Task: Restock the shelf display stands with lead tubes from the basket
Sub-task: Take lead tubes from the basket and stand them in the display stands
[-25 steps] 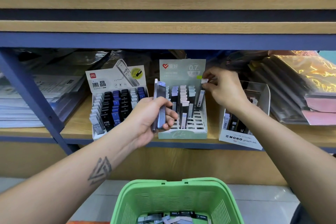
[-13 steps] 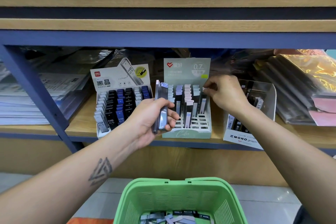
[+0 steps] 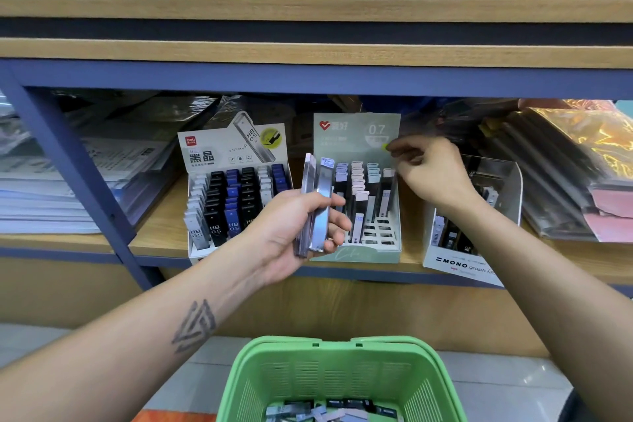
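Note:
My left hand (image 3: 291, 229) grips a few grey lead tubes (image 3: 317, 202) upright, just in front of the pale green 0.7 display stand (image 3: 356, 255) on the wooden shelf. Rows of tubes with pastel caps stand in its back slots; the front slots show bare grid. My right hand (image 3: 431, 175) hovers at the stand's upper right corner, blurred, fingers loosely curled, and I see nothing in it. A tube (image 3: 386, 197) stands in the rightmost column just below those fingers. The green basket (image 3: 342, 373) sits below me with several tubes (image 3: 329, 413) in its bottom.
A white stand (image 3: 233, 154) of black, blue and grey HB 0.5 tubes stands left of the green one; a Mono stand (image 3: 459, 264) is at its right. Paper stacks (image 3: 51, 188) fill the left, plastic sleeves (image 3: 565, 181) the right. A blue post (image 3: 68, 161) slants at left.
My right hand pushed the white-capped tube down into the rightmost column, then let go and lifted slightly. My left hand kept its tubes almost still.

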Tool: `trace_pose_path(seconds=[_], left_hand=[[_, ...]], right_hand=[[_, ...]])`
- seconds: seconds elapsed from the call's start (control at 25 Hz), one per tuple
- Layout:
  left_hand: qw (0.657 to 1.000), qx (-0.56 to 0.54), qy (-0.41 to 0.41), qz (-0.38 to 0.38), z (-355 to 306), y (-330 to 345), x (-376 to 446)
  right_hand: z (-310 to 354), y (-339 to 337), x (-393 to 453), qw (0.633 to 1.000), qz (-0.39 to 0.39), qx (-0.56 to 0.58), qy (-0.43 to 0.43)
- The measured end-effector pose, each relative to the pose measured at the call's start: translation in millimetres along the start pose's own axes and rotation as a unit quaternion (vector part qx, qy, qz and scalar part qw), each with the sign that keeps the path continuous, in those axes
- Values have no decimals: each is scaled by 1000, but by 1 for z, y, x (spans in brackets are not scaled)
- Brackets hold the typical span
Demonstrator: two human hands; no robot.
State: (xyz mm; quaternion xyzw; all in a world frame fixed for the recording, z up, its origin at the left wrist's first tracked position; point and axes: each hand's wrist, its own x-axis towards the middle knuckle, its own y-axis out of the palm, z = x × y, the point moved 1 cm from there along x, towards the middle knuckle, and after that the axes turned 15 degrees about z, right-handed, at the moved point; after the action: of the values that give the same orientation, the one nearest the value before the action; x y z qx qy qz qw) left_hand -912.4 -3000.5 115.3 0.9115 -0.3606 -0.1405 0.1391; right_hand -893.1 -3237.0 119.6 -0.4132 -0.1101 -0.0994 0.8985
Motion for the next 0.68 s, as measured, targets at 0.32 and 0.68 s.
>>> trace_pose_path(seconds=[0.32, 0.68], left_hand=[[994, -9, -40, 99, 3, 11, -7], [997, 66, -40, 31, 11, 6, -8]], right_hand=[[41, 10, -20, 899, 230, 369, -47], [40, -1, -28, 920, 163, 355, -20]])
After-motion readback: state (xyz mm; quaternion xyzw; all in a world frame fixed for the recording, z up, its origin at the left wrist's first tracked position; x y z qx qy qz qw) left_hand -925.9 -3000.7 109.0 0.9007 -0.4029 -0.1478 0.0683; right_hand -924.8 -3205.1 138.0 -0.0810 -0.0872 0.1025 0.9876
